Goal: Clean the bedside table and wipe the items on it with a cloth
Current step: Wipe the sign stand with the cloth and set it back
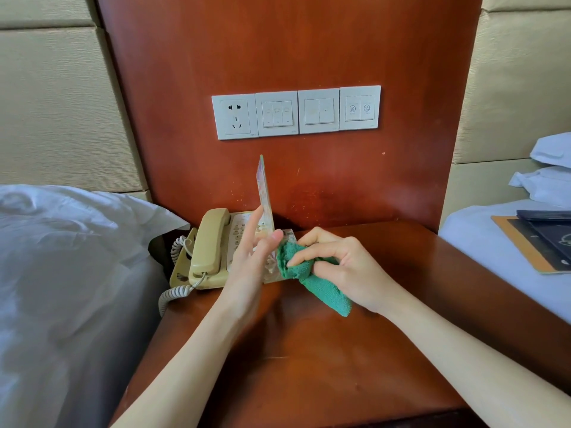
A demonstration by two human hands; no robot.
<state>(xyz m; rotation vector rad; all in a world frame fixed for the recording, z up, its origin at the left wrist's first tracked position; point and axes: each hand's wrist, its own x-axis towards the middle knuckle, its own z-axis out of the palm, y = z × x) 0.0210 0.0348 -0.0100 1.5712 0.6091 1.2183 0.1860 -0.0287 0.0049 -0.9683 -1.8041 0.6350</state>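
Note:
A clear acrylic sign stand (264,193) with a printed card stands upright and edge-on to me at the back left of the reddish wooden bedside table (370,350). My left hand (251,261) holds it, fingers along its left face and thumb on its near edge. My right hand (336,267) grips a bunched green cloth (312,278) and presses it against the lower right side of the stand. A beige corded telephone (213,248) sits just left of the stand, partly hidden by my left hand.
A wooden wall panel behind the table carries a socket and switch plates (296,112). A bed with white linen (61,273) lies on the left. Another bed on the right holds dark booklets (543,239) and pillows (553,168).

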